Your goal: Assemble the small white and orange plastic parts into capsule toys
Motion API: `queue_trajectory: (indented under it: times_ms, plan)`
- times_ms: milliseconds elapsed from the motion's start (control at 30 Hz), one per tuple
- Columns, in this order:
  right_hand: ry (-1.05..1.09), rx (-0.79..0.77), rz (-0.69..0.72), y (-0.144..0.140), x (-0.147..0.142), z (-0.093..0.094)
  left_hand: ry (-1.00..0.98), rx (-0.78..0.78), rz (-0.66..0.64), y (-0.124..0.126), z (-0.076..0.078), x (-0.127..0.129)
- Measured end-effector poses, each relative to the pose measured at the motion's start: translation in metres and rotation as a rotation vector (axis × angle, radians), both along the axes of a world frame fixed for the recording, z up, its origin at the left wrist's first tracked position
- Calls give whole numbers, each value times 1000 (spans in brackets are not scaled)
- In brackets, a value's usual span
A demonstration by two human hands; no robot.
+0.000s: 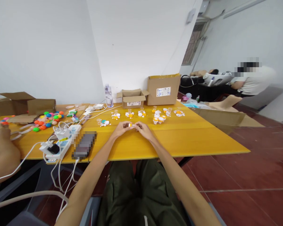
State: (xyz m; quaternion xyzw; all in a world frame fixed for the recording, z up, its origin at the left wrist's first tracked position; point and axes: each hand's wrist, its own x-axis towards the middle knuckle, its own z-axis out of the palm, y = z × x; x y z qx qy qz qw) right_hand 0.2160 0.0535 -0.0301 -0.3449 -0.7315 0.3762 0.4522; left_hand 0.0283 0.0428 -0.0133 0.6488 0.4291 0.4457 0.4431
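Note:
My left hand [122, 128] is closed around a small yellow-and-white plastic piece [130, 125], held just above the table's near half. From the other side, my right hand [143, 128] pinches at the right end of this piece; its fingertips hide whether there is a separate small part between them. Beyond my hands lie small heaps of white and yellow plastic parts [129, 115], some with a clear cup. A group of yellow-and-white round assembled pieces [159, 119] stands to the right of my right hand. One heap [104, 123] at the left has a teal ring.
On the left are a power strip [61, 147] with cables, a phone [85, 144] and colourful balls [47, 119]. Another person's hand [1, 135] is beside them. Cardboard boxes [163, 91] and a bottle [108, 95] stand at the back. A person [254, 78] sits far right.

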Motion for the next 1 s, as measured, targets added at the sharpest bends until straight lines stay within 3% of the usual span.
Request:
queue_trajectory:
  times_ms: [200, 400, 667, 900, 1000]
  plan:
    - [-74, 24, -67, -2, 2, 5, 15, 7, 8, -1, 0, -1]
    - [64, -17, -17, -3, -2, 1, -20, 7, -7, 2, -2, -2]
    - [-71, -2, -25, 2, 2, 0, -12, 6, -13, 0, 0, -2]
    - [78, -38, 17, 1, -3, -4, -27, 10, 7, 1, -1, -3]
    - [44, -36, 28, 1, -2, -2, -25, 3, -1, 1, -1, -3]
